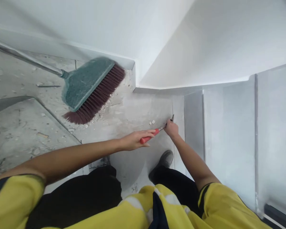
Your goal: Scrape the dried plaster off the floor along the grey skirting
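Sleeves (pixel 21 190) flank the lower frame; at centre, the left hand (pixel 133 141) pinches a red-handled tool (pixel 156 130) while the right hand (pixel 172 128) clasps it nearer its tip, at a floor joint (pixel 173 106). The step looks like working that tip along the joint; the next move calls for steady guidance. What the tip touches (the right hand mostly hides it) is unclear. Upper left, a broom pole (pixel 26 58) leaves the frame.
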Motion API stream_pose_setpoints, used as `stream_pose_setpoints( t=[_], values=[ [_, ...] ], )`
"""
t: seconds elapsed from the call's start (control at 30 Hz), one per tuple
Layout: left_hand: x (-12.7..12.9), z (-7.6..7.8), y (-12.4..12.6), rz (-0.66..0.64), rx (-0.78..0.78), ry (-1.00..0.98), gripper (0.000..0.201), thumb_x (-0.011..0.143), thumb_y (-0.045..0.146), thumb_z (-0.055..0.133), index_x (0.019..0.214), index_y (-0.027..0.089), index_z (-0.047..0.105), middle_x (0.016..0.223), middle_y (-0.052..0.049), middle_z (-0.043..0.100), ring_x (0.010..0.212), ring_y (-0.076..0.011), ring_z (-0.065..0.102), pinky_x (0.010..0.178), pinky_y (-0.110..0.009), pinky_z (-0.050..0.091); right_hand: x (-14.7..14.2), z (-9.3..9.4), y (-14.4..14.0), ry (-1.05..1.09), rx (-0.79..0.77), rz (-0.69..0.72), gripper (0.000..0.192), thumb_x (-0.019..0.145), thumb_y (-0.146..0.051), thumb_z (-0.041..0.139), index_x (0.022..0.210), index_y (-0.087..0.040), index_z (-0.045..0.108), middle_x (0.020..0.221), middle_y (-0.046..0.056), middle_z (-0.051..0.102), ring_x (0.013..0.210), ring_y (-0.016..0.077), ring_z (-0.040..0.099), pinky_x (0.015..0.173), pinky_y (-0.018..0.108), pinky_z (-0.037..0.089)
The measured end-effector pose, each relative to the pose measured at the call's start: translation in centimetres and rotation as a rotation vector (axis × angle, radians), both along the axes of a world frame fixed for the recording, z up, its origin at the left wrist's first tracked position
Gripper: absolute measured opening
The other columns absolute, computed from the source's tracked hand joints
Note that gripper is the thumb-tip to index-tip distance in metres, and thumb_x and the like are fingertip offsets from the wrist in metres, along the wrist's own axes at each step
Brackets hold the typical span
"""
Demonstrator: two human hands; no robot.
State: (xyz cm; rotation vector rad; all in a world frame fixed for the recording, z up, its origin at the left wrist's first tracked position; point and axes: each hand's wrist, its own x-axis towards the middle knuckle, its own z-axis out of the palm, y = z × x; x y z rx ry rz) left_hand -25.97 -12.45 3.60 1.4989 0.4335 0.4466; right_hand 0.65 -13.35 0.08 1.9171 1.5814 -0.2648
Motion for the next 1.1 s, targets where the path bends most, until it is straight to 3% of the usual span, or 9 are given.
stream_pose_setpoints(
  t=[0.1,0.2,0.27,0.43,0.6,0.7,0.9,1.0,1.1],
  values=[
    [3.1,-2.7,-0.7,0.0,-0.002,0.027,0.045,0.078,0.031,0.061,0.122,0.024,0.051,0.139,-0.007,0.042,0.123,-0.0182,0.045,0.101,-0.034,0.037,2.5,-0.6,-0.6,-0.063,-0.061,-0.042,0.023,0.083,-0.018,0.043,0.103,-0.011,0.05,0.093,0.014,0.062,0.085,0.0218,0.062,0.067,0.027,0.042],
    [1.6,-2.5,-1.0,0.029,0.156,-0.003,0.048,0.077,0.035,0.062,0.122,0.022,0.052,0.134,-0.009,0.047,0.119,-0.0188,0.048,0.099,-0.032,0.04,1.2,-1.2,-0.6,0.011,-0.089,0.033,0.022,0.084,-0.018,0.041,0.103,-0.01,0.048,0.095,0.016,0.061,0.087,0.0208,0.061,0.069,0.027,0.042],
    [-1.1,-0.6,-1.2,0.018,0.296,-0.045,0.048,0.075,0.038,0.064,0.119,0.023,0.056,0.128,-0.008,0.053,0.114,-0.0188,0.054,0.094,-0.028,0.045,-1.5,-1.4,-0.5,0.121,-0.096,0.13,0.022,0.085,-0.02,0.04,0.104,-0.01,0.047,0.097,0.017,0.06,0.089,0.0203,0.06,0.072,0.027,0.042],
    [-7.6,6.4,-0.8,-0.042,0.5,-0.014,0.031,0.074,0.038,0.065,0.105,0.033,0.065,0.106,0.0,0.068,0.084,-0.0142,0.067,0.073,-0.021,0.053,-11.8,-1.6,-0.2,0.498,-0.115,0.367,0.025,0.087,-0.028,0.038,0.104,-0.012,0.046,0.098,0.015,0.061,0.088,0.0195,0.059,0.074,0.027,0.042],
    [-10.5,10.8,-0.2,-0.048,0.47,0.081,0.033,0.067,0.039,0.07,0.1,0.041,0.066,0.092,0.004,0.071,0.067,-0.0146,0.067,0.061,-0.024,0.053,-19.5,-1.1,0.5,0.743,-0.047,0.528,0.028,0.088,-0.034,0.037,0.106,-0.016,0.048,0.098,0.009,0.063,0.087,0.0171,0.058,0.073,0.026,0.041],
    [-10.6,10.4,-0.1,0.027,0.39,0.095,0.033,0.066,0.037,0.071,0.099,0.041,0.066,0.096,0.004,0.07,0.074,-0.0157,0.068,0.07,-0.026,0.054,-17.3,0.0,0.8,0.64,0.03,0.456,0.026,0.086,-0.032,0.038,0.102,-0.016,0.052,0.094,0.009,0.063,0.086,0.0179,0.058,0.072,0.025,0.04],
    [-6.9,4.1,-0.3,0.097,0.24,0.099,0.035,0.078,0.033,0.06,0.113,0.027,0.061,0.123,-0.002,0.058,0.109,-0.0169,0.057,0.093,-0.028,0.046,-6.7,-0.2,2.2,0.184,0.096,0.113,0.025,0.083,-0.02,0.038,0.102,-0.011,0.052,0.093,0.015,0.06,0.083,0.0206,0.057,0.069,0.027,0.039],
    [-7.6,4.0,-0.6,0.098,0.262,0.091,0.034,0.076,0.033,0.062,0.109,0.025,0.063,0.118,-0.002,0.061,0.105,-0.0169,0.06,0.091,-0.025,0.048,-8.7,-1.4,2.3,0.237,0.072,0.137,0.027,0.084,-0.021,0.037,0.104,-0.01,0.05,0.096,0.016,0.059,0.085,0.0208,0.056,0.07,0.027,0.04],
    [-10.7,7.4,-0.7,0.121,0.389,0.048,0.036,0.073,0.027,0.066,0.109,0.029,0.063,0.105,0.003,0.067,0.091,-0.0132,0.065,0.08,-0.02,0.051,-15.6,-1.9,1.6,0.459,0.047,0.258,0.026,0.084,-0.021,0.036,0.104,-0.012,0.049,0.098,0.015,0.059,0.088,0.0196,0.056,0.073,0.026,0.041]
  ],
)
